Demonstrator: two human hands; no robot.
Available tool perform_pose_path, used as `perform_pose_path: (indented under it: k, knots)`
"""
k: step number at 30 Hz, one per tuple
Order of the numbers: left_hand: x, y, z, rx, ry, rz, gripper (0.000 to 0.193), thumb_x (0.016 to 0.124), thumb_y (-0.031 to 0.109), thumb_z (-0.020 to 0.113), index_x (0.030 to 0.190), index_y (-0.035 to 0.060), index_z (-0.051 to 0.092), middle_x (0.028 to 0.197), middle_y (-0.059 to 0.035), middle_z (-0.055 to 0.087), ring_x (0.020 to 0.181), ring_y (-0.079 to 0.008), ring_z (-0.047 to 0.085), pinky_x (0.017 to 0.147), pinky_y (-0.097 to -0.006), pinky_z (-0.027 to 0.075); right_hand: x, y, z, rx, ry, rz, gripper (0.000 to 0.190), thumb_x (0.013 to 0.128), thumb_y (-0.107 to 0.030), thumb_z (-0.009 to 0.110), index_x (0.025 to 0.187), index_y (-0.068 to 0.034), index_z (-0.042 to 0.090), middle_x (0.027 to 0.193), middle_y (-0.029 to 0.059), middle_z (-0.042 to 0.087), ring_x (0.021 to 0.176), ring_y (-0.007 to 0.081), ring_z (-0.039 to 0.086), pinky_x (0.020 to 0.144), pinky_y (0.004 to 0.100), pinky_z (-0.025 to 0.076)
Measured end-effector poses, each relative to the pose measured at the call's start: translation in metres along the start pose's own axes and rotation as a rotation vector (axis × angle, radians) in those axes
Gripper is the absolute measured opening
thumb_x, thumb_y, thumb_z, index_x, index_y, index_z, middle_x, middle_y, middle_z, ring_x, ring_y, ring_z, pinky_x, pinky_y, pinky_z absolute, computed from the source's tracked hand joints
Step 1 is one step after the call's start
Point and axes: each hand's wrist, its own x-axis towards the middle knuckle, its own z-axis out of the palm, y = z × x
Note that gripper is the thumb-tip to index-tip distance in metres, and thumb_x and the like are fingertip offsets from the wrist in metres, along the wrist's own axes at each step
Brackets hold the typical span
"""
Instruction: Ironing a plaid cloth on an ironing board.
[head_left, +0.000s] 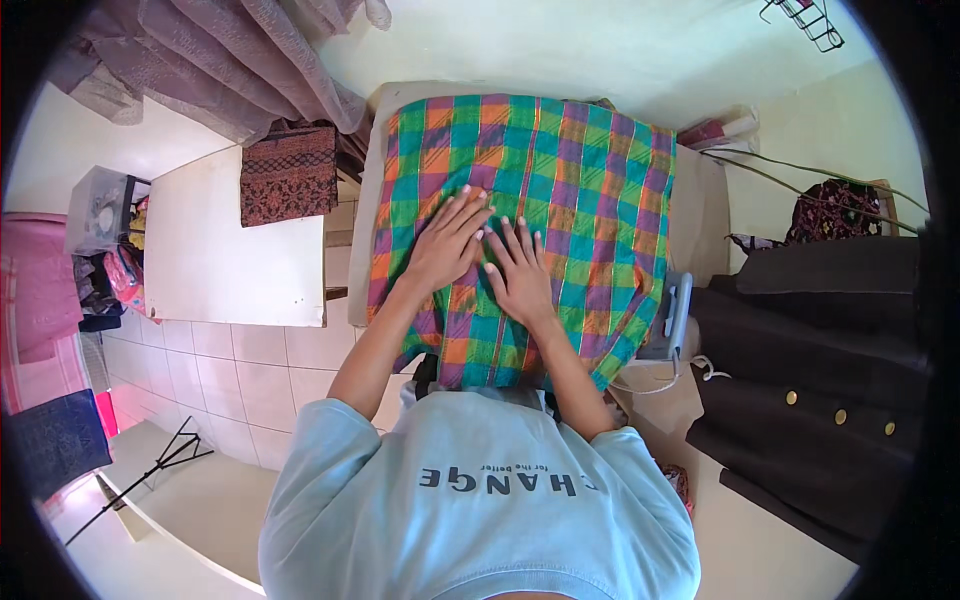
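Note:
A green, orange and purple plaid cloth (592, 195) lies spread over a padded, beige-covered board or table (697, 202), hanging over its near edge. My left hand (448, 240) rests palm down on the cloth, fingers apart, a little left of its middle. Close beside it on the right, my right hand (519, 274) is also flat on the cloth with spread fingers. Neither hand holds anything. At the cloth's right edge stands a blue-grey clothes iron (666, 319), with a pale cord by it.
A folded brown patterned cloth (289, 176) lies on a white tabletop (232, 255) at left, below a mauve curtain (247, 60). Dark garments with gold buttons (810, 345) hang at right. A clear plastic box (101, 210) and a black metal stand (161, 461) are further left.

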Motion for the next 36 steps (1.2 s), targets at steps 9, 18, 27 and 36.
perform_pose_path:
  k: [9,18,27,36]
  knots:
    - [-0.078,-0.034,-0.013,0.224,-0.143,-0.048,0.062,0.104,0.043,0.047,0.160,0.0188,0.035,0.168,-0.0100,0.028,0.158,-0.0297,0.017,0.128,-0.0509,0.011,-0.008,0.002,0.000,-0.004,0.021,0.053,0.058,0.104,-0.038,0.051,0.158,-0.020,0.040,0.167,0.0103,0.030,0.155,0.0368,0.022,0.125,0.0554,0.017]
    - [-0.059,-0.021,-0.001,0.199,-0.114,-0.070,0.060,0.105,0.039,0.046,0.160,0.0186,0.035,0.167,-0.0096,0.030,0.157,-0.0312,0.019,0.128,-0.0499,0.012,-0.007,-0.022,0.018,0.025,0.002,0.050,0.056,0.105,-0.036,0.047,0.158,-0.016,0.040,0.164,0.0108,0.035,0.153,0.0359,0.028,0.126,0.0533,0.018]
    - [-0.049,-0.008,0.004,0.232,-0.125,-0.022,0.063,0.105,0.042,0.047,0.162,0.0239,0.030,0.168,-0.0085,0.027,0.157,-0.0302,0.018,0.128,-0.0510,0.011,-0.026,0.006,0.005,-0.065,0.058,0.230,0.059,0.106,-0.034,0.048,0.160,-0.014,0.035,0.168,0.0132,0.027,0.156,0.0395,0.019,0.126,0.0539,0.017]
    - [-0.001,0.035,0.016,0.085,-0.062,-0.002,0.055,0.103,0.034,0.053,0.150,0.0049,0.047,0.165,-0.0139,0.033,0.157,-0.0346,0.018,0.127,-0.0525,0.015,-0.038,0.026,-0.035,0.038,0.069,0.263,0.063,0.106,-0.034,0.051,0.161,-0.013,0.030,0.169,0.0138,0.024,0.157,0.0369,0.017,0.127,0.0504,0.017]
